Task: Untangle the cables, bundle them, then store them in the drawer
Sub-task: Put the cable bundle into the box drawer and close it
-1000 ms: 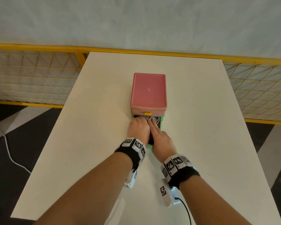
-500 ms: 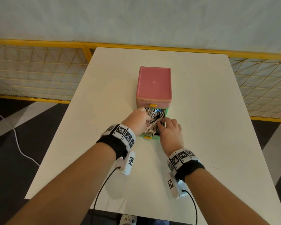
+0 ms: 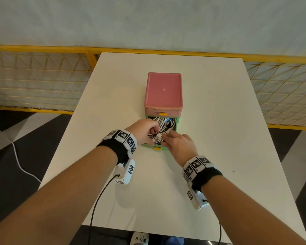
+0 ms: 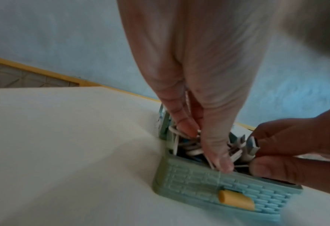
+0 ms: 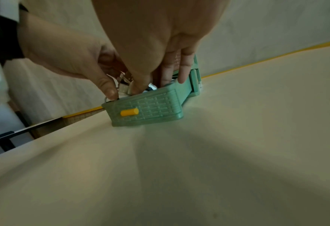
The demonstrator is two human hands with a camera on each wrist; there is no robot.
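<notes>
Cables (image 3: 163,127), white with a little blue among them, lie in a tangled heap inside the pulled-out green drawer (image 3: 149,145), and both hands are at them. The left hand (image 3: 143,130) has its fingers curled down into the near left of the heap, pinching strands, while the right hand (image 3: 179,144) pinches a cluster of white plug ends over the drawer's near rim; the left wrist view shows one flat connector (image 4: 254,143) caught between its thumb and fingers. By my reading the task is at its very start: the heap is being taken hold of so it can come out of the drawer for untangling, and no bundle has been made yet. The next move calls for lifting the whole knot clear of the drawer walls onto the bare tabletop (image 3: 219,121) near its front edge, keeping hold of the plug ends so that each lead can be traced; a loop snagging on the rim could drag the light drawer along. Outward from the hands, the pink-topped cabinet (image 3: 163,91) stands around the middle of the tabletop. A second ago both hands lay flat over a drawer only slightly open; now it is drawn well out toward the person and the cables show.
</notes>
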